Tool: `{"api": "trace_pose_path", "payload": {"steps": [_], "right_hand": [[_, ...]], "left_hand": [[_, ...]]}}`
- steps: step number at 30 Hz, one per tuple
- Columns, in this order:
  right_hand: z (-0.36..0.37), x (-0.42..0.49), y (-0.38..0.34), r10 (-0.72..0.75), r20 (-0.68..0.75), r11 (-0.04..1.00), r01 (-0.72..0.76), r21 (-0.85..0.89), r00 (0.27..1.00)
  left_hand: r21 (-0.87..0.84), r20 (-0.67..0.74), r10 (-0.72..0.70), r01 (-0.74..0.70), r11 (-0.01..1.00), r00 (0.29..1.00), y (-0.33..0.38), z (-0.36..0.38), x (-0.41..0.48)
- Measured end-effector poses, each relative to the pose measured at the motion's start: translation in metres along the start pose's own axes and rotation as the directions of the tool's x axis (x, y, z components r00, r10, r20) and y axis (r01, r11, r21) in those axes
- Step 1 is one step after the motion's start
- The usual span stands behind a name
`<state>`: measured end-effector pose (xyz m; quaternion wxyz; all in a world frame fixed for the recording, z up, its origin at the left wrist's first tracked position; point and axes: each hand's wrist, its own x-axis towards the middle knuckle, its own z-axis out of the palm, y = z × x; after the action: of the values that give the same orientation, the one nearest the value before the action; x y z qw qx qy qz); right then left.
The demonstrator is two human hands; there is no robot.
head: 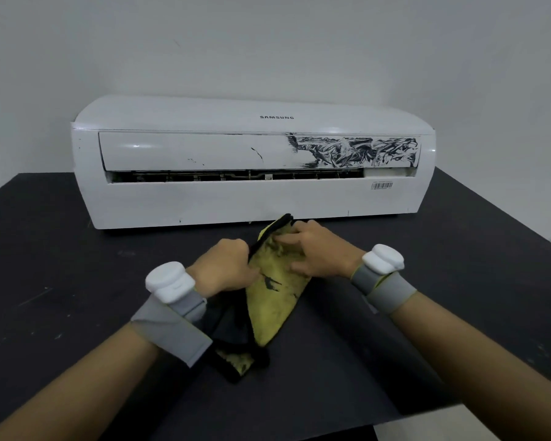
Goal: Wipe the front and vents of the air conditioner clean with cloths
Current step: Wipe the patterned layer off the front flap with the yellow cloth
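1 AC unit [252,202] sits along the far edge of the bench [77,281]. Its 1 flap [204,151] has black smears on the right part, and the left is mostly white. 1 yellow cloth [274,300], black-trimmed & stained, is mid-bench just in front of the AC, btwn 2 hands. Left hand [226,268]: fingers clenched on the cloth's left edge. Right hand [318,249]: fingers grasping its upper right. 2 grey wrist straps [172,326], 1 per arm, each w/ a white puck.

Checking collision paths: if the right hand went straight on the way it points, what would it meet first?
The right hand pinches the cloth; pointing left, it would next likely meet the left hand, though depth is unclear.
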<state>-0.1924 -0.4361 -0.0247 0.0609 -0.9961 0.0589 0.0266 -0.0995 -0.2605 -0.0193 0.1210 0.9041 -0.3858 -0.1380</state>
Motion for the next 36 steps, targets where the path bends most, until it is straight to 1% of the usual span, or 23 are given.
{"api": "trace_pose_path", "payload": {"steps": [1, 4, 5, 7, 9, 11, 12, 13, 14, 15, 16, 17, 18, 20, 22, 24, 26, 28, 29, 31, 33, 36], "right_hand": [[0.001, 0.003, 0.002, 0.026, 0.018, 1.0, -0.026, -0.012, 0.999], [0.0, 0.006, 0.01, 0.112, 0.147, 0.991, -0.121, 0.055, 0.983], [-0.001, 0.005, 0.012, 0.125, 0.18, 0.988, -0.139, 0.069, 0.976], [-0.003, 0.002, 0.013, 0.133, 0.202, 0.985, -0.153, 0.084, 0.97], [-0.005, -0.004, 0.007, 0.12, 0.157, 0.991, -0.128, 0.044, 0.98], [-0.004, -0.013, -0.004, 0.109, 0.03, 0.993, -0.108, -0.044, 0.994], [-0.004, -0.018, -0.01, 0.136, -0.04, 0.989, -0.138, -0.06, 0.99], [-0.004, -0.024, -0.016, 0.199, -0.086, 0.978, -0.203, -0.044, 0.976], [-0.003, -0.029, -0.022, 0.28, -0.09, 0.96, -0.281, -0.004, 0.956], [-0.002, -0.034, -0.028, 0.344, -0.055, 0.939, -0.342, 0.035, 0.938], [0.0, -0.037, -0.032, 0.373, 0.001, 0.925, -0.372, 0.078, 0.928], [0.003, -0.039, -0.037, 0.37, 0.052, 0.915, -0.373, 0.151, 0.928], [0.004, -0.04, -0.041, 0.351, 0.073, 0.9, -0.358, 0.248, 0.933], [0.008, -0.04, -0.049, 0.328, 0.045, 0.86, -0.317, 0.4, 0.944], [0.011, -0.039, -0.054, 0.345, 0.009, 0.816, -0.305, 0.491, 0.938], [0.012, -0.037, -0.053, 0.376, -0.008, 0.768, -0.307, 0.561, 0.926], [0.009, -0.036, -0.049, 0.404, -0.037, 0.749, -0.307, 0.587, 0.914], [0.0, -0.033, -0.042, 0.44, -0.109, 0.729, -0.284, 0.622, 0.891], [-0.006, -0.03, -0.039, 0.462, -0.137, 0.701, -0.266, 0.662, 0.876], [-0.022, -0.027, -0.033, 0.499, -0.148, 0.608, -0.223, 0.762, 0.854], [-0.039, -0.025, -0.027, 0.513, -0.18, 0.547, -0.158, 0.822, 0.839], [-0.064, -0.023, -0.02, 0.508, -0.272, 0.55, -0.064, 0.833, 0.818]], "left_hand": [[-0.013, -0.002, -0.019, 0.019, 1.0, 1.0, -0.009, -0.004, 0.004], [-0.098, 0.035, -0.078, 0.082, 0.992, 0.996, -0.037, -0.012, 0.012], [-0.101, 0.033, -0.081, 0.084, 0.991, 0.996, -0.045, -0.013, 0.013], [-0.087, 0.037, -0.081, 0.084, 0.993, 0.996, -0.056, -0.013, 0.012], [-0.047, 0.084, -0.063, 0.067, 0.997, 0.995, -0.06, -0.013, 0.008], [0.003, 0.12, -0.01, 0.01, 1.0, 0.993, -0.058, -0.014, 0.005], [-0.01, 0.12, 0.016, -0.015, 1.0, 0.993, -0.056, -0.014, 0.005], [-0.046, 0.115, 0.032, -0.027, 0.999, 0.993, -0.054, -0.015, 0.005], [-0.086, 0.114, 0.034, -0.024, 0.996, 0.993, -0.05, -0.016, 0.006], [-0.111, 0.118, 0.03, -0.017, 0.994, 0.993, -0.047, -0.017, 0.006], [-0.116, 0.125, 0.028, -0.014, 0.993, 0.992, -0.042, -0.017, 0.007], [-0.106, 0.135, 0.022, -0.008, 0.994, 0.991, -0.039, -0.017, 0.009], [-0.095, 0.147, 0.013, 0.001, 0.995, 0.989, -0.036, -0.017, 0.01], [-0.094, 0.181, 0.0, 0.018, 0.995, 0.983, -0.03, -0.017, 0.01], [-0.122, 0.19, 0.021, 0.002, 0.993, 0.982, -0.027, -0.018, 0.009], [-0.2, 0.161, 0.076, -0.043, 0.979, 0.984, -0.028, -0.02, 0.009], [-0.324, 0.126, 0.138, -0.091, 0.942, 0.982, -0.032, -0.024, 0.009], [-0.426, 0.032, 0.162, -0.133, 0.895, 0.986, -0.035, -0.028, 0.009], [-0.466, -0.028, 0.155, -0.15, 0.872, 0.988, -0.035, -0.03, 0.009], [-0.531, -0.132, 0.149, -0.197, 0.825, 0.98, -0.034, -0.035, 0.009], [-0.532, -0.226, 0.16, -0.259, 0.806, 0.961, -0.03, -0.043, 0.011], [-0.391, -0.414, 0.152, -0.326, 0.861, 0.898, -0.021, -0.057, 0.015]]}}
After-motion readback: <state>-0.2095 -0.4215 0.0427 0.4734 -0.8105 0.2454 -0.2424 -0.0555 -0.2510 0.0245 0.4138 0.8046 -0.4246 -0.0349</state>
